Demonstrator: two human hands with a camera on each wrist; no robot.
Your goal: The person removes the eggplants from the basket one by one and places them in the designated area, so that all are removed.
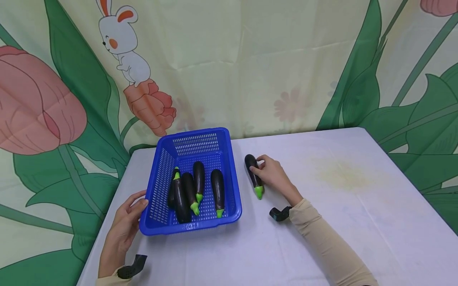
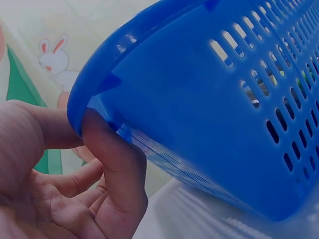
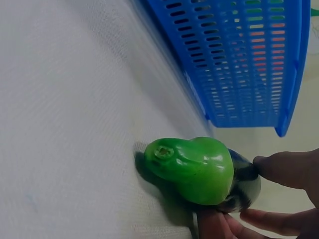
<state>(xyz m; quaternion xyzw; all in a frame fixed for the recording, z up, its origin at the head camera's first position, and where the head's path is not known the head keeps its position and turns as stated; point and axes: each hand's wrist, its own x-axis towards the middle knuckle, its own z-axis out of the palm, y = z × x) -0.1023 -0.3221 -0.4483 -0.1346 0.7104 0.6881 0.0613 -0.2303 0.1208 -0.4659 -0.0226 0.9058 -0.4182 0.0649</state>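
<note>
Blue in colour, the basket (image 1: 235, 178) is gripped at the left side of its rim by the left hand (image 1: 125, 218). An eggplant (image 1: 255, 181) is pinched between the thumb and fingers of the right hand (image 1: 273, 174), just right of the basket; whether it is lifted off the cloth (image 1: 214, 258) cannot be determined. In the left wrist view, a bent finger is shown beneath the rim, a detail concealed in the head view. In the right wrist view, the green cap (image 3: 199, 169) is presented nearly end-on, with the stem's cut end exposed. Five eggplants (image 1: 217, 190) are contained in the basket, the leftmost partly covered by its neighbour; in the wrist views they are largely screened by slotted walls. The held eggplant is separated from them by the right wall. A yellowish stain (image 1: 340, 174) is visible farther right. The table is backed by a printed curtain (image 1: 261, 59).
</note>
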